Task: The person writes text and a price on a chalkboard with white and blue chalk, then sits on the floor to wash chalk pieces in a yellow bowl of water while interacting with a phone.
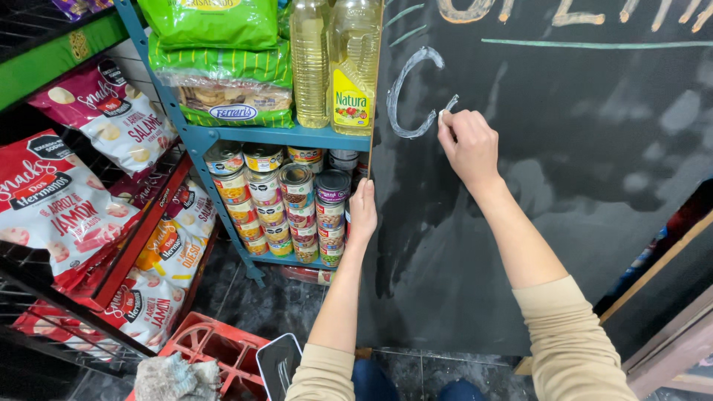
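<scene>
The right hand is closed into a narrow pinch, fingers curled, holding a short stub of white chalk whose tip touches the chalkboard at the end of a small fresh stroke. That stroke lies just right of a large curved chalk letter in the upper left area of the board. The left hand is open with fingers extended upward and together, laid flat against the left edge of the chalkboard; it holds nothing else, and the thumb is hidden behind the edge. Both forearms are bare up to beige sleeves near the bottom of the view. The board is dark, stands upright, and carries smeared grey wipe marks plus further chalk lettering and a greenish line along its far top. Immediately left of the board stands a blue metal shelf: stacked tin cans on the lower level, just beside the left hand, and two bottles of yellow cooking oil with green snack bags on the upper level. Farther left, a wire rack carries red and white snack bags. Near the bottom, on the dark tiled floor, sits a red plastic crate with a grey rag beside it.
</scene>
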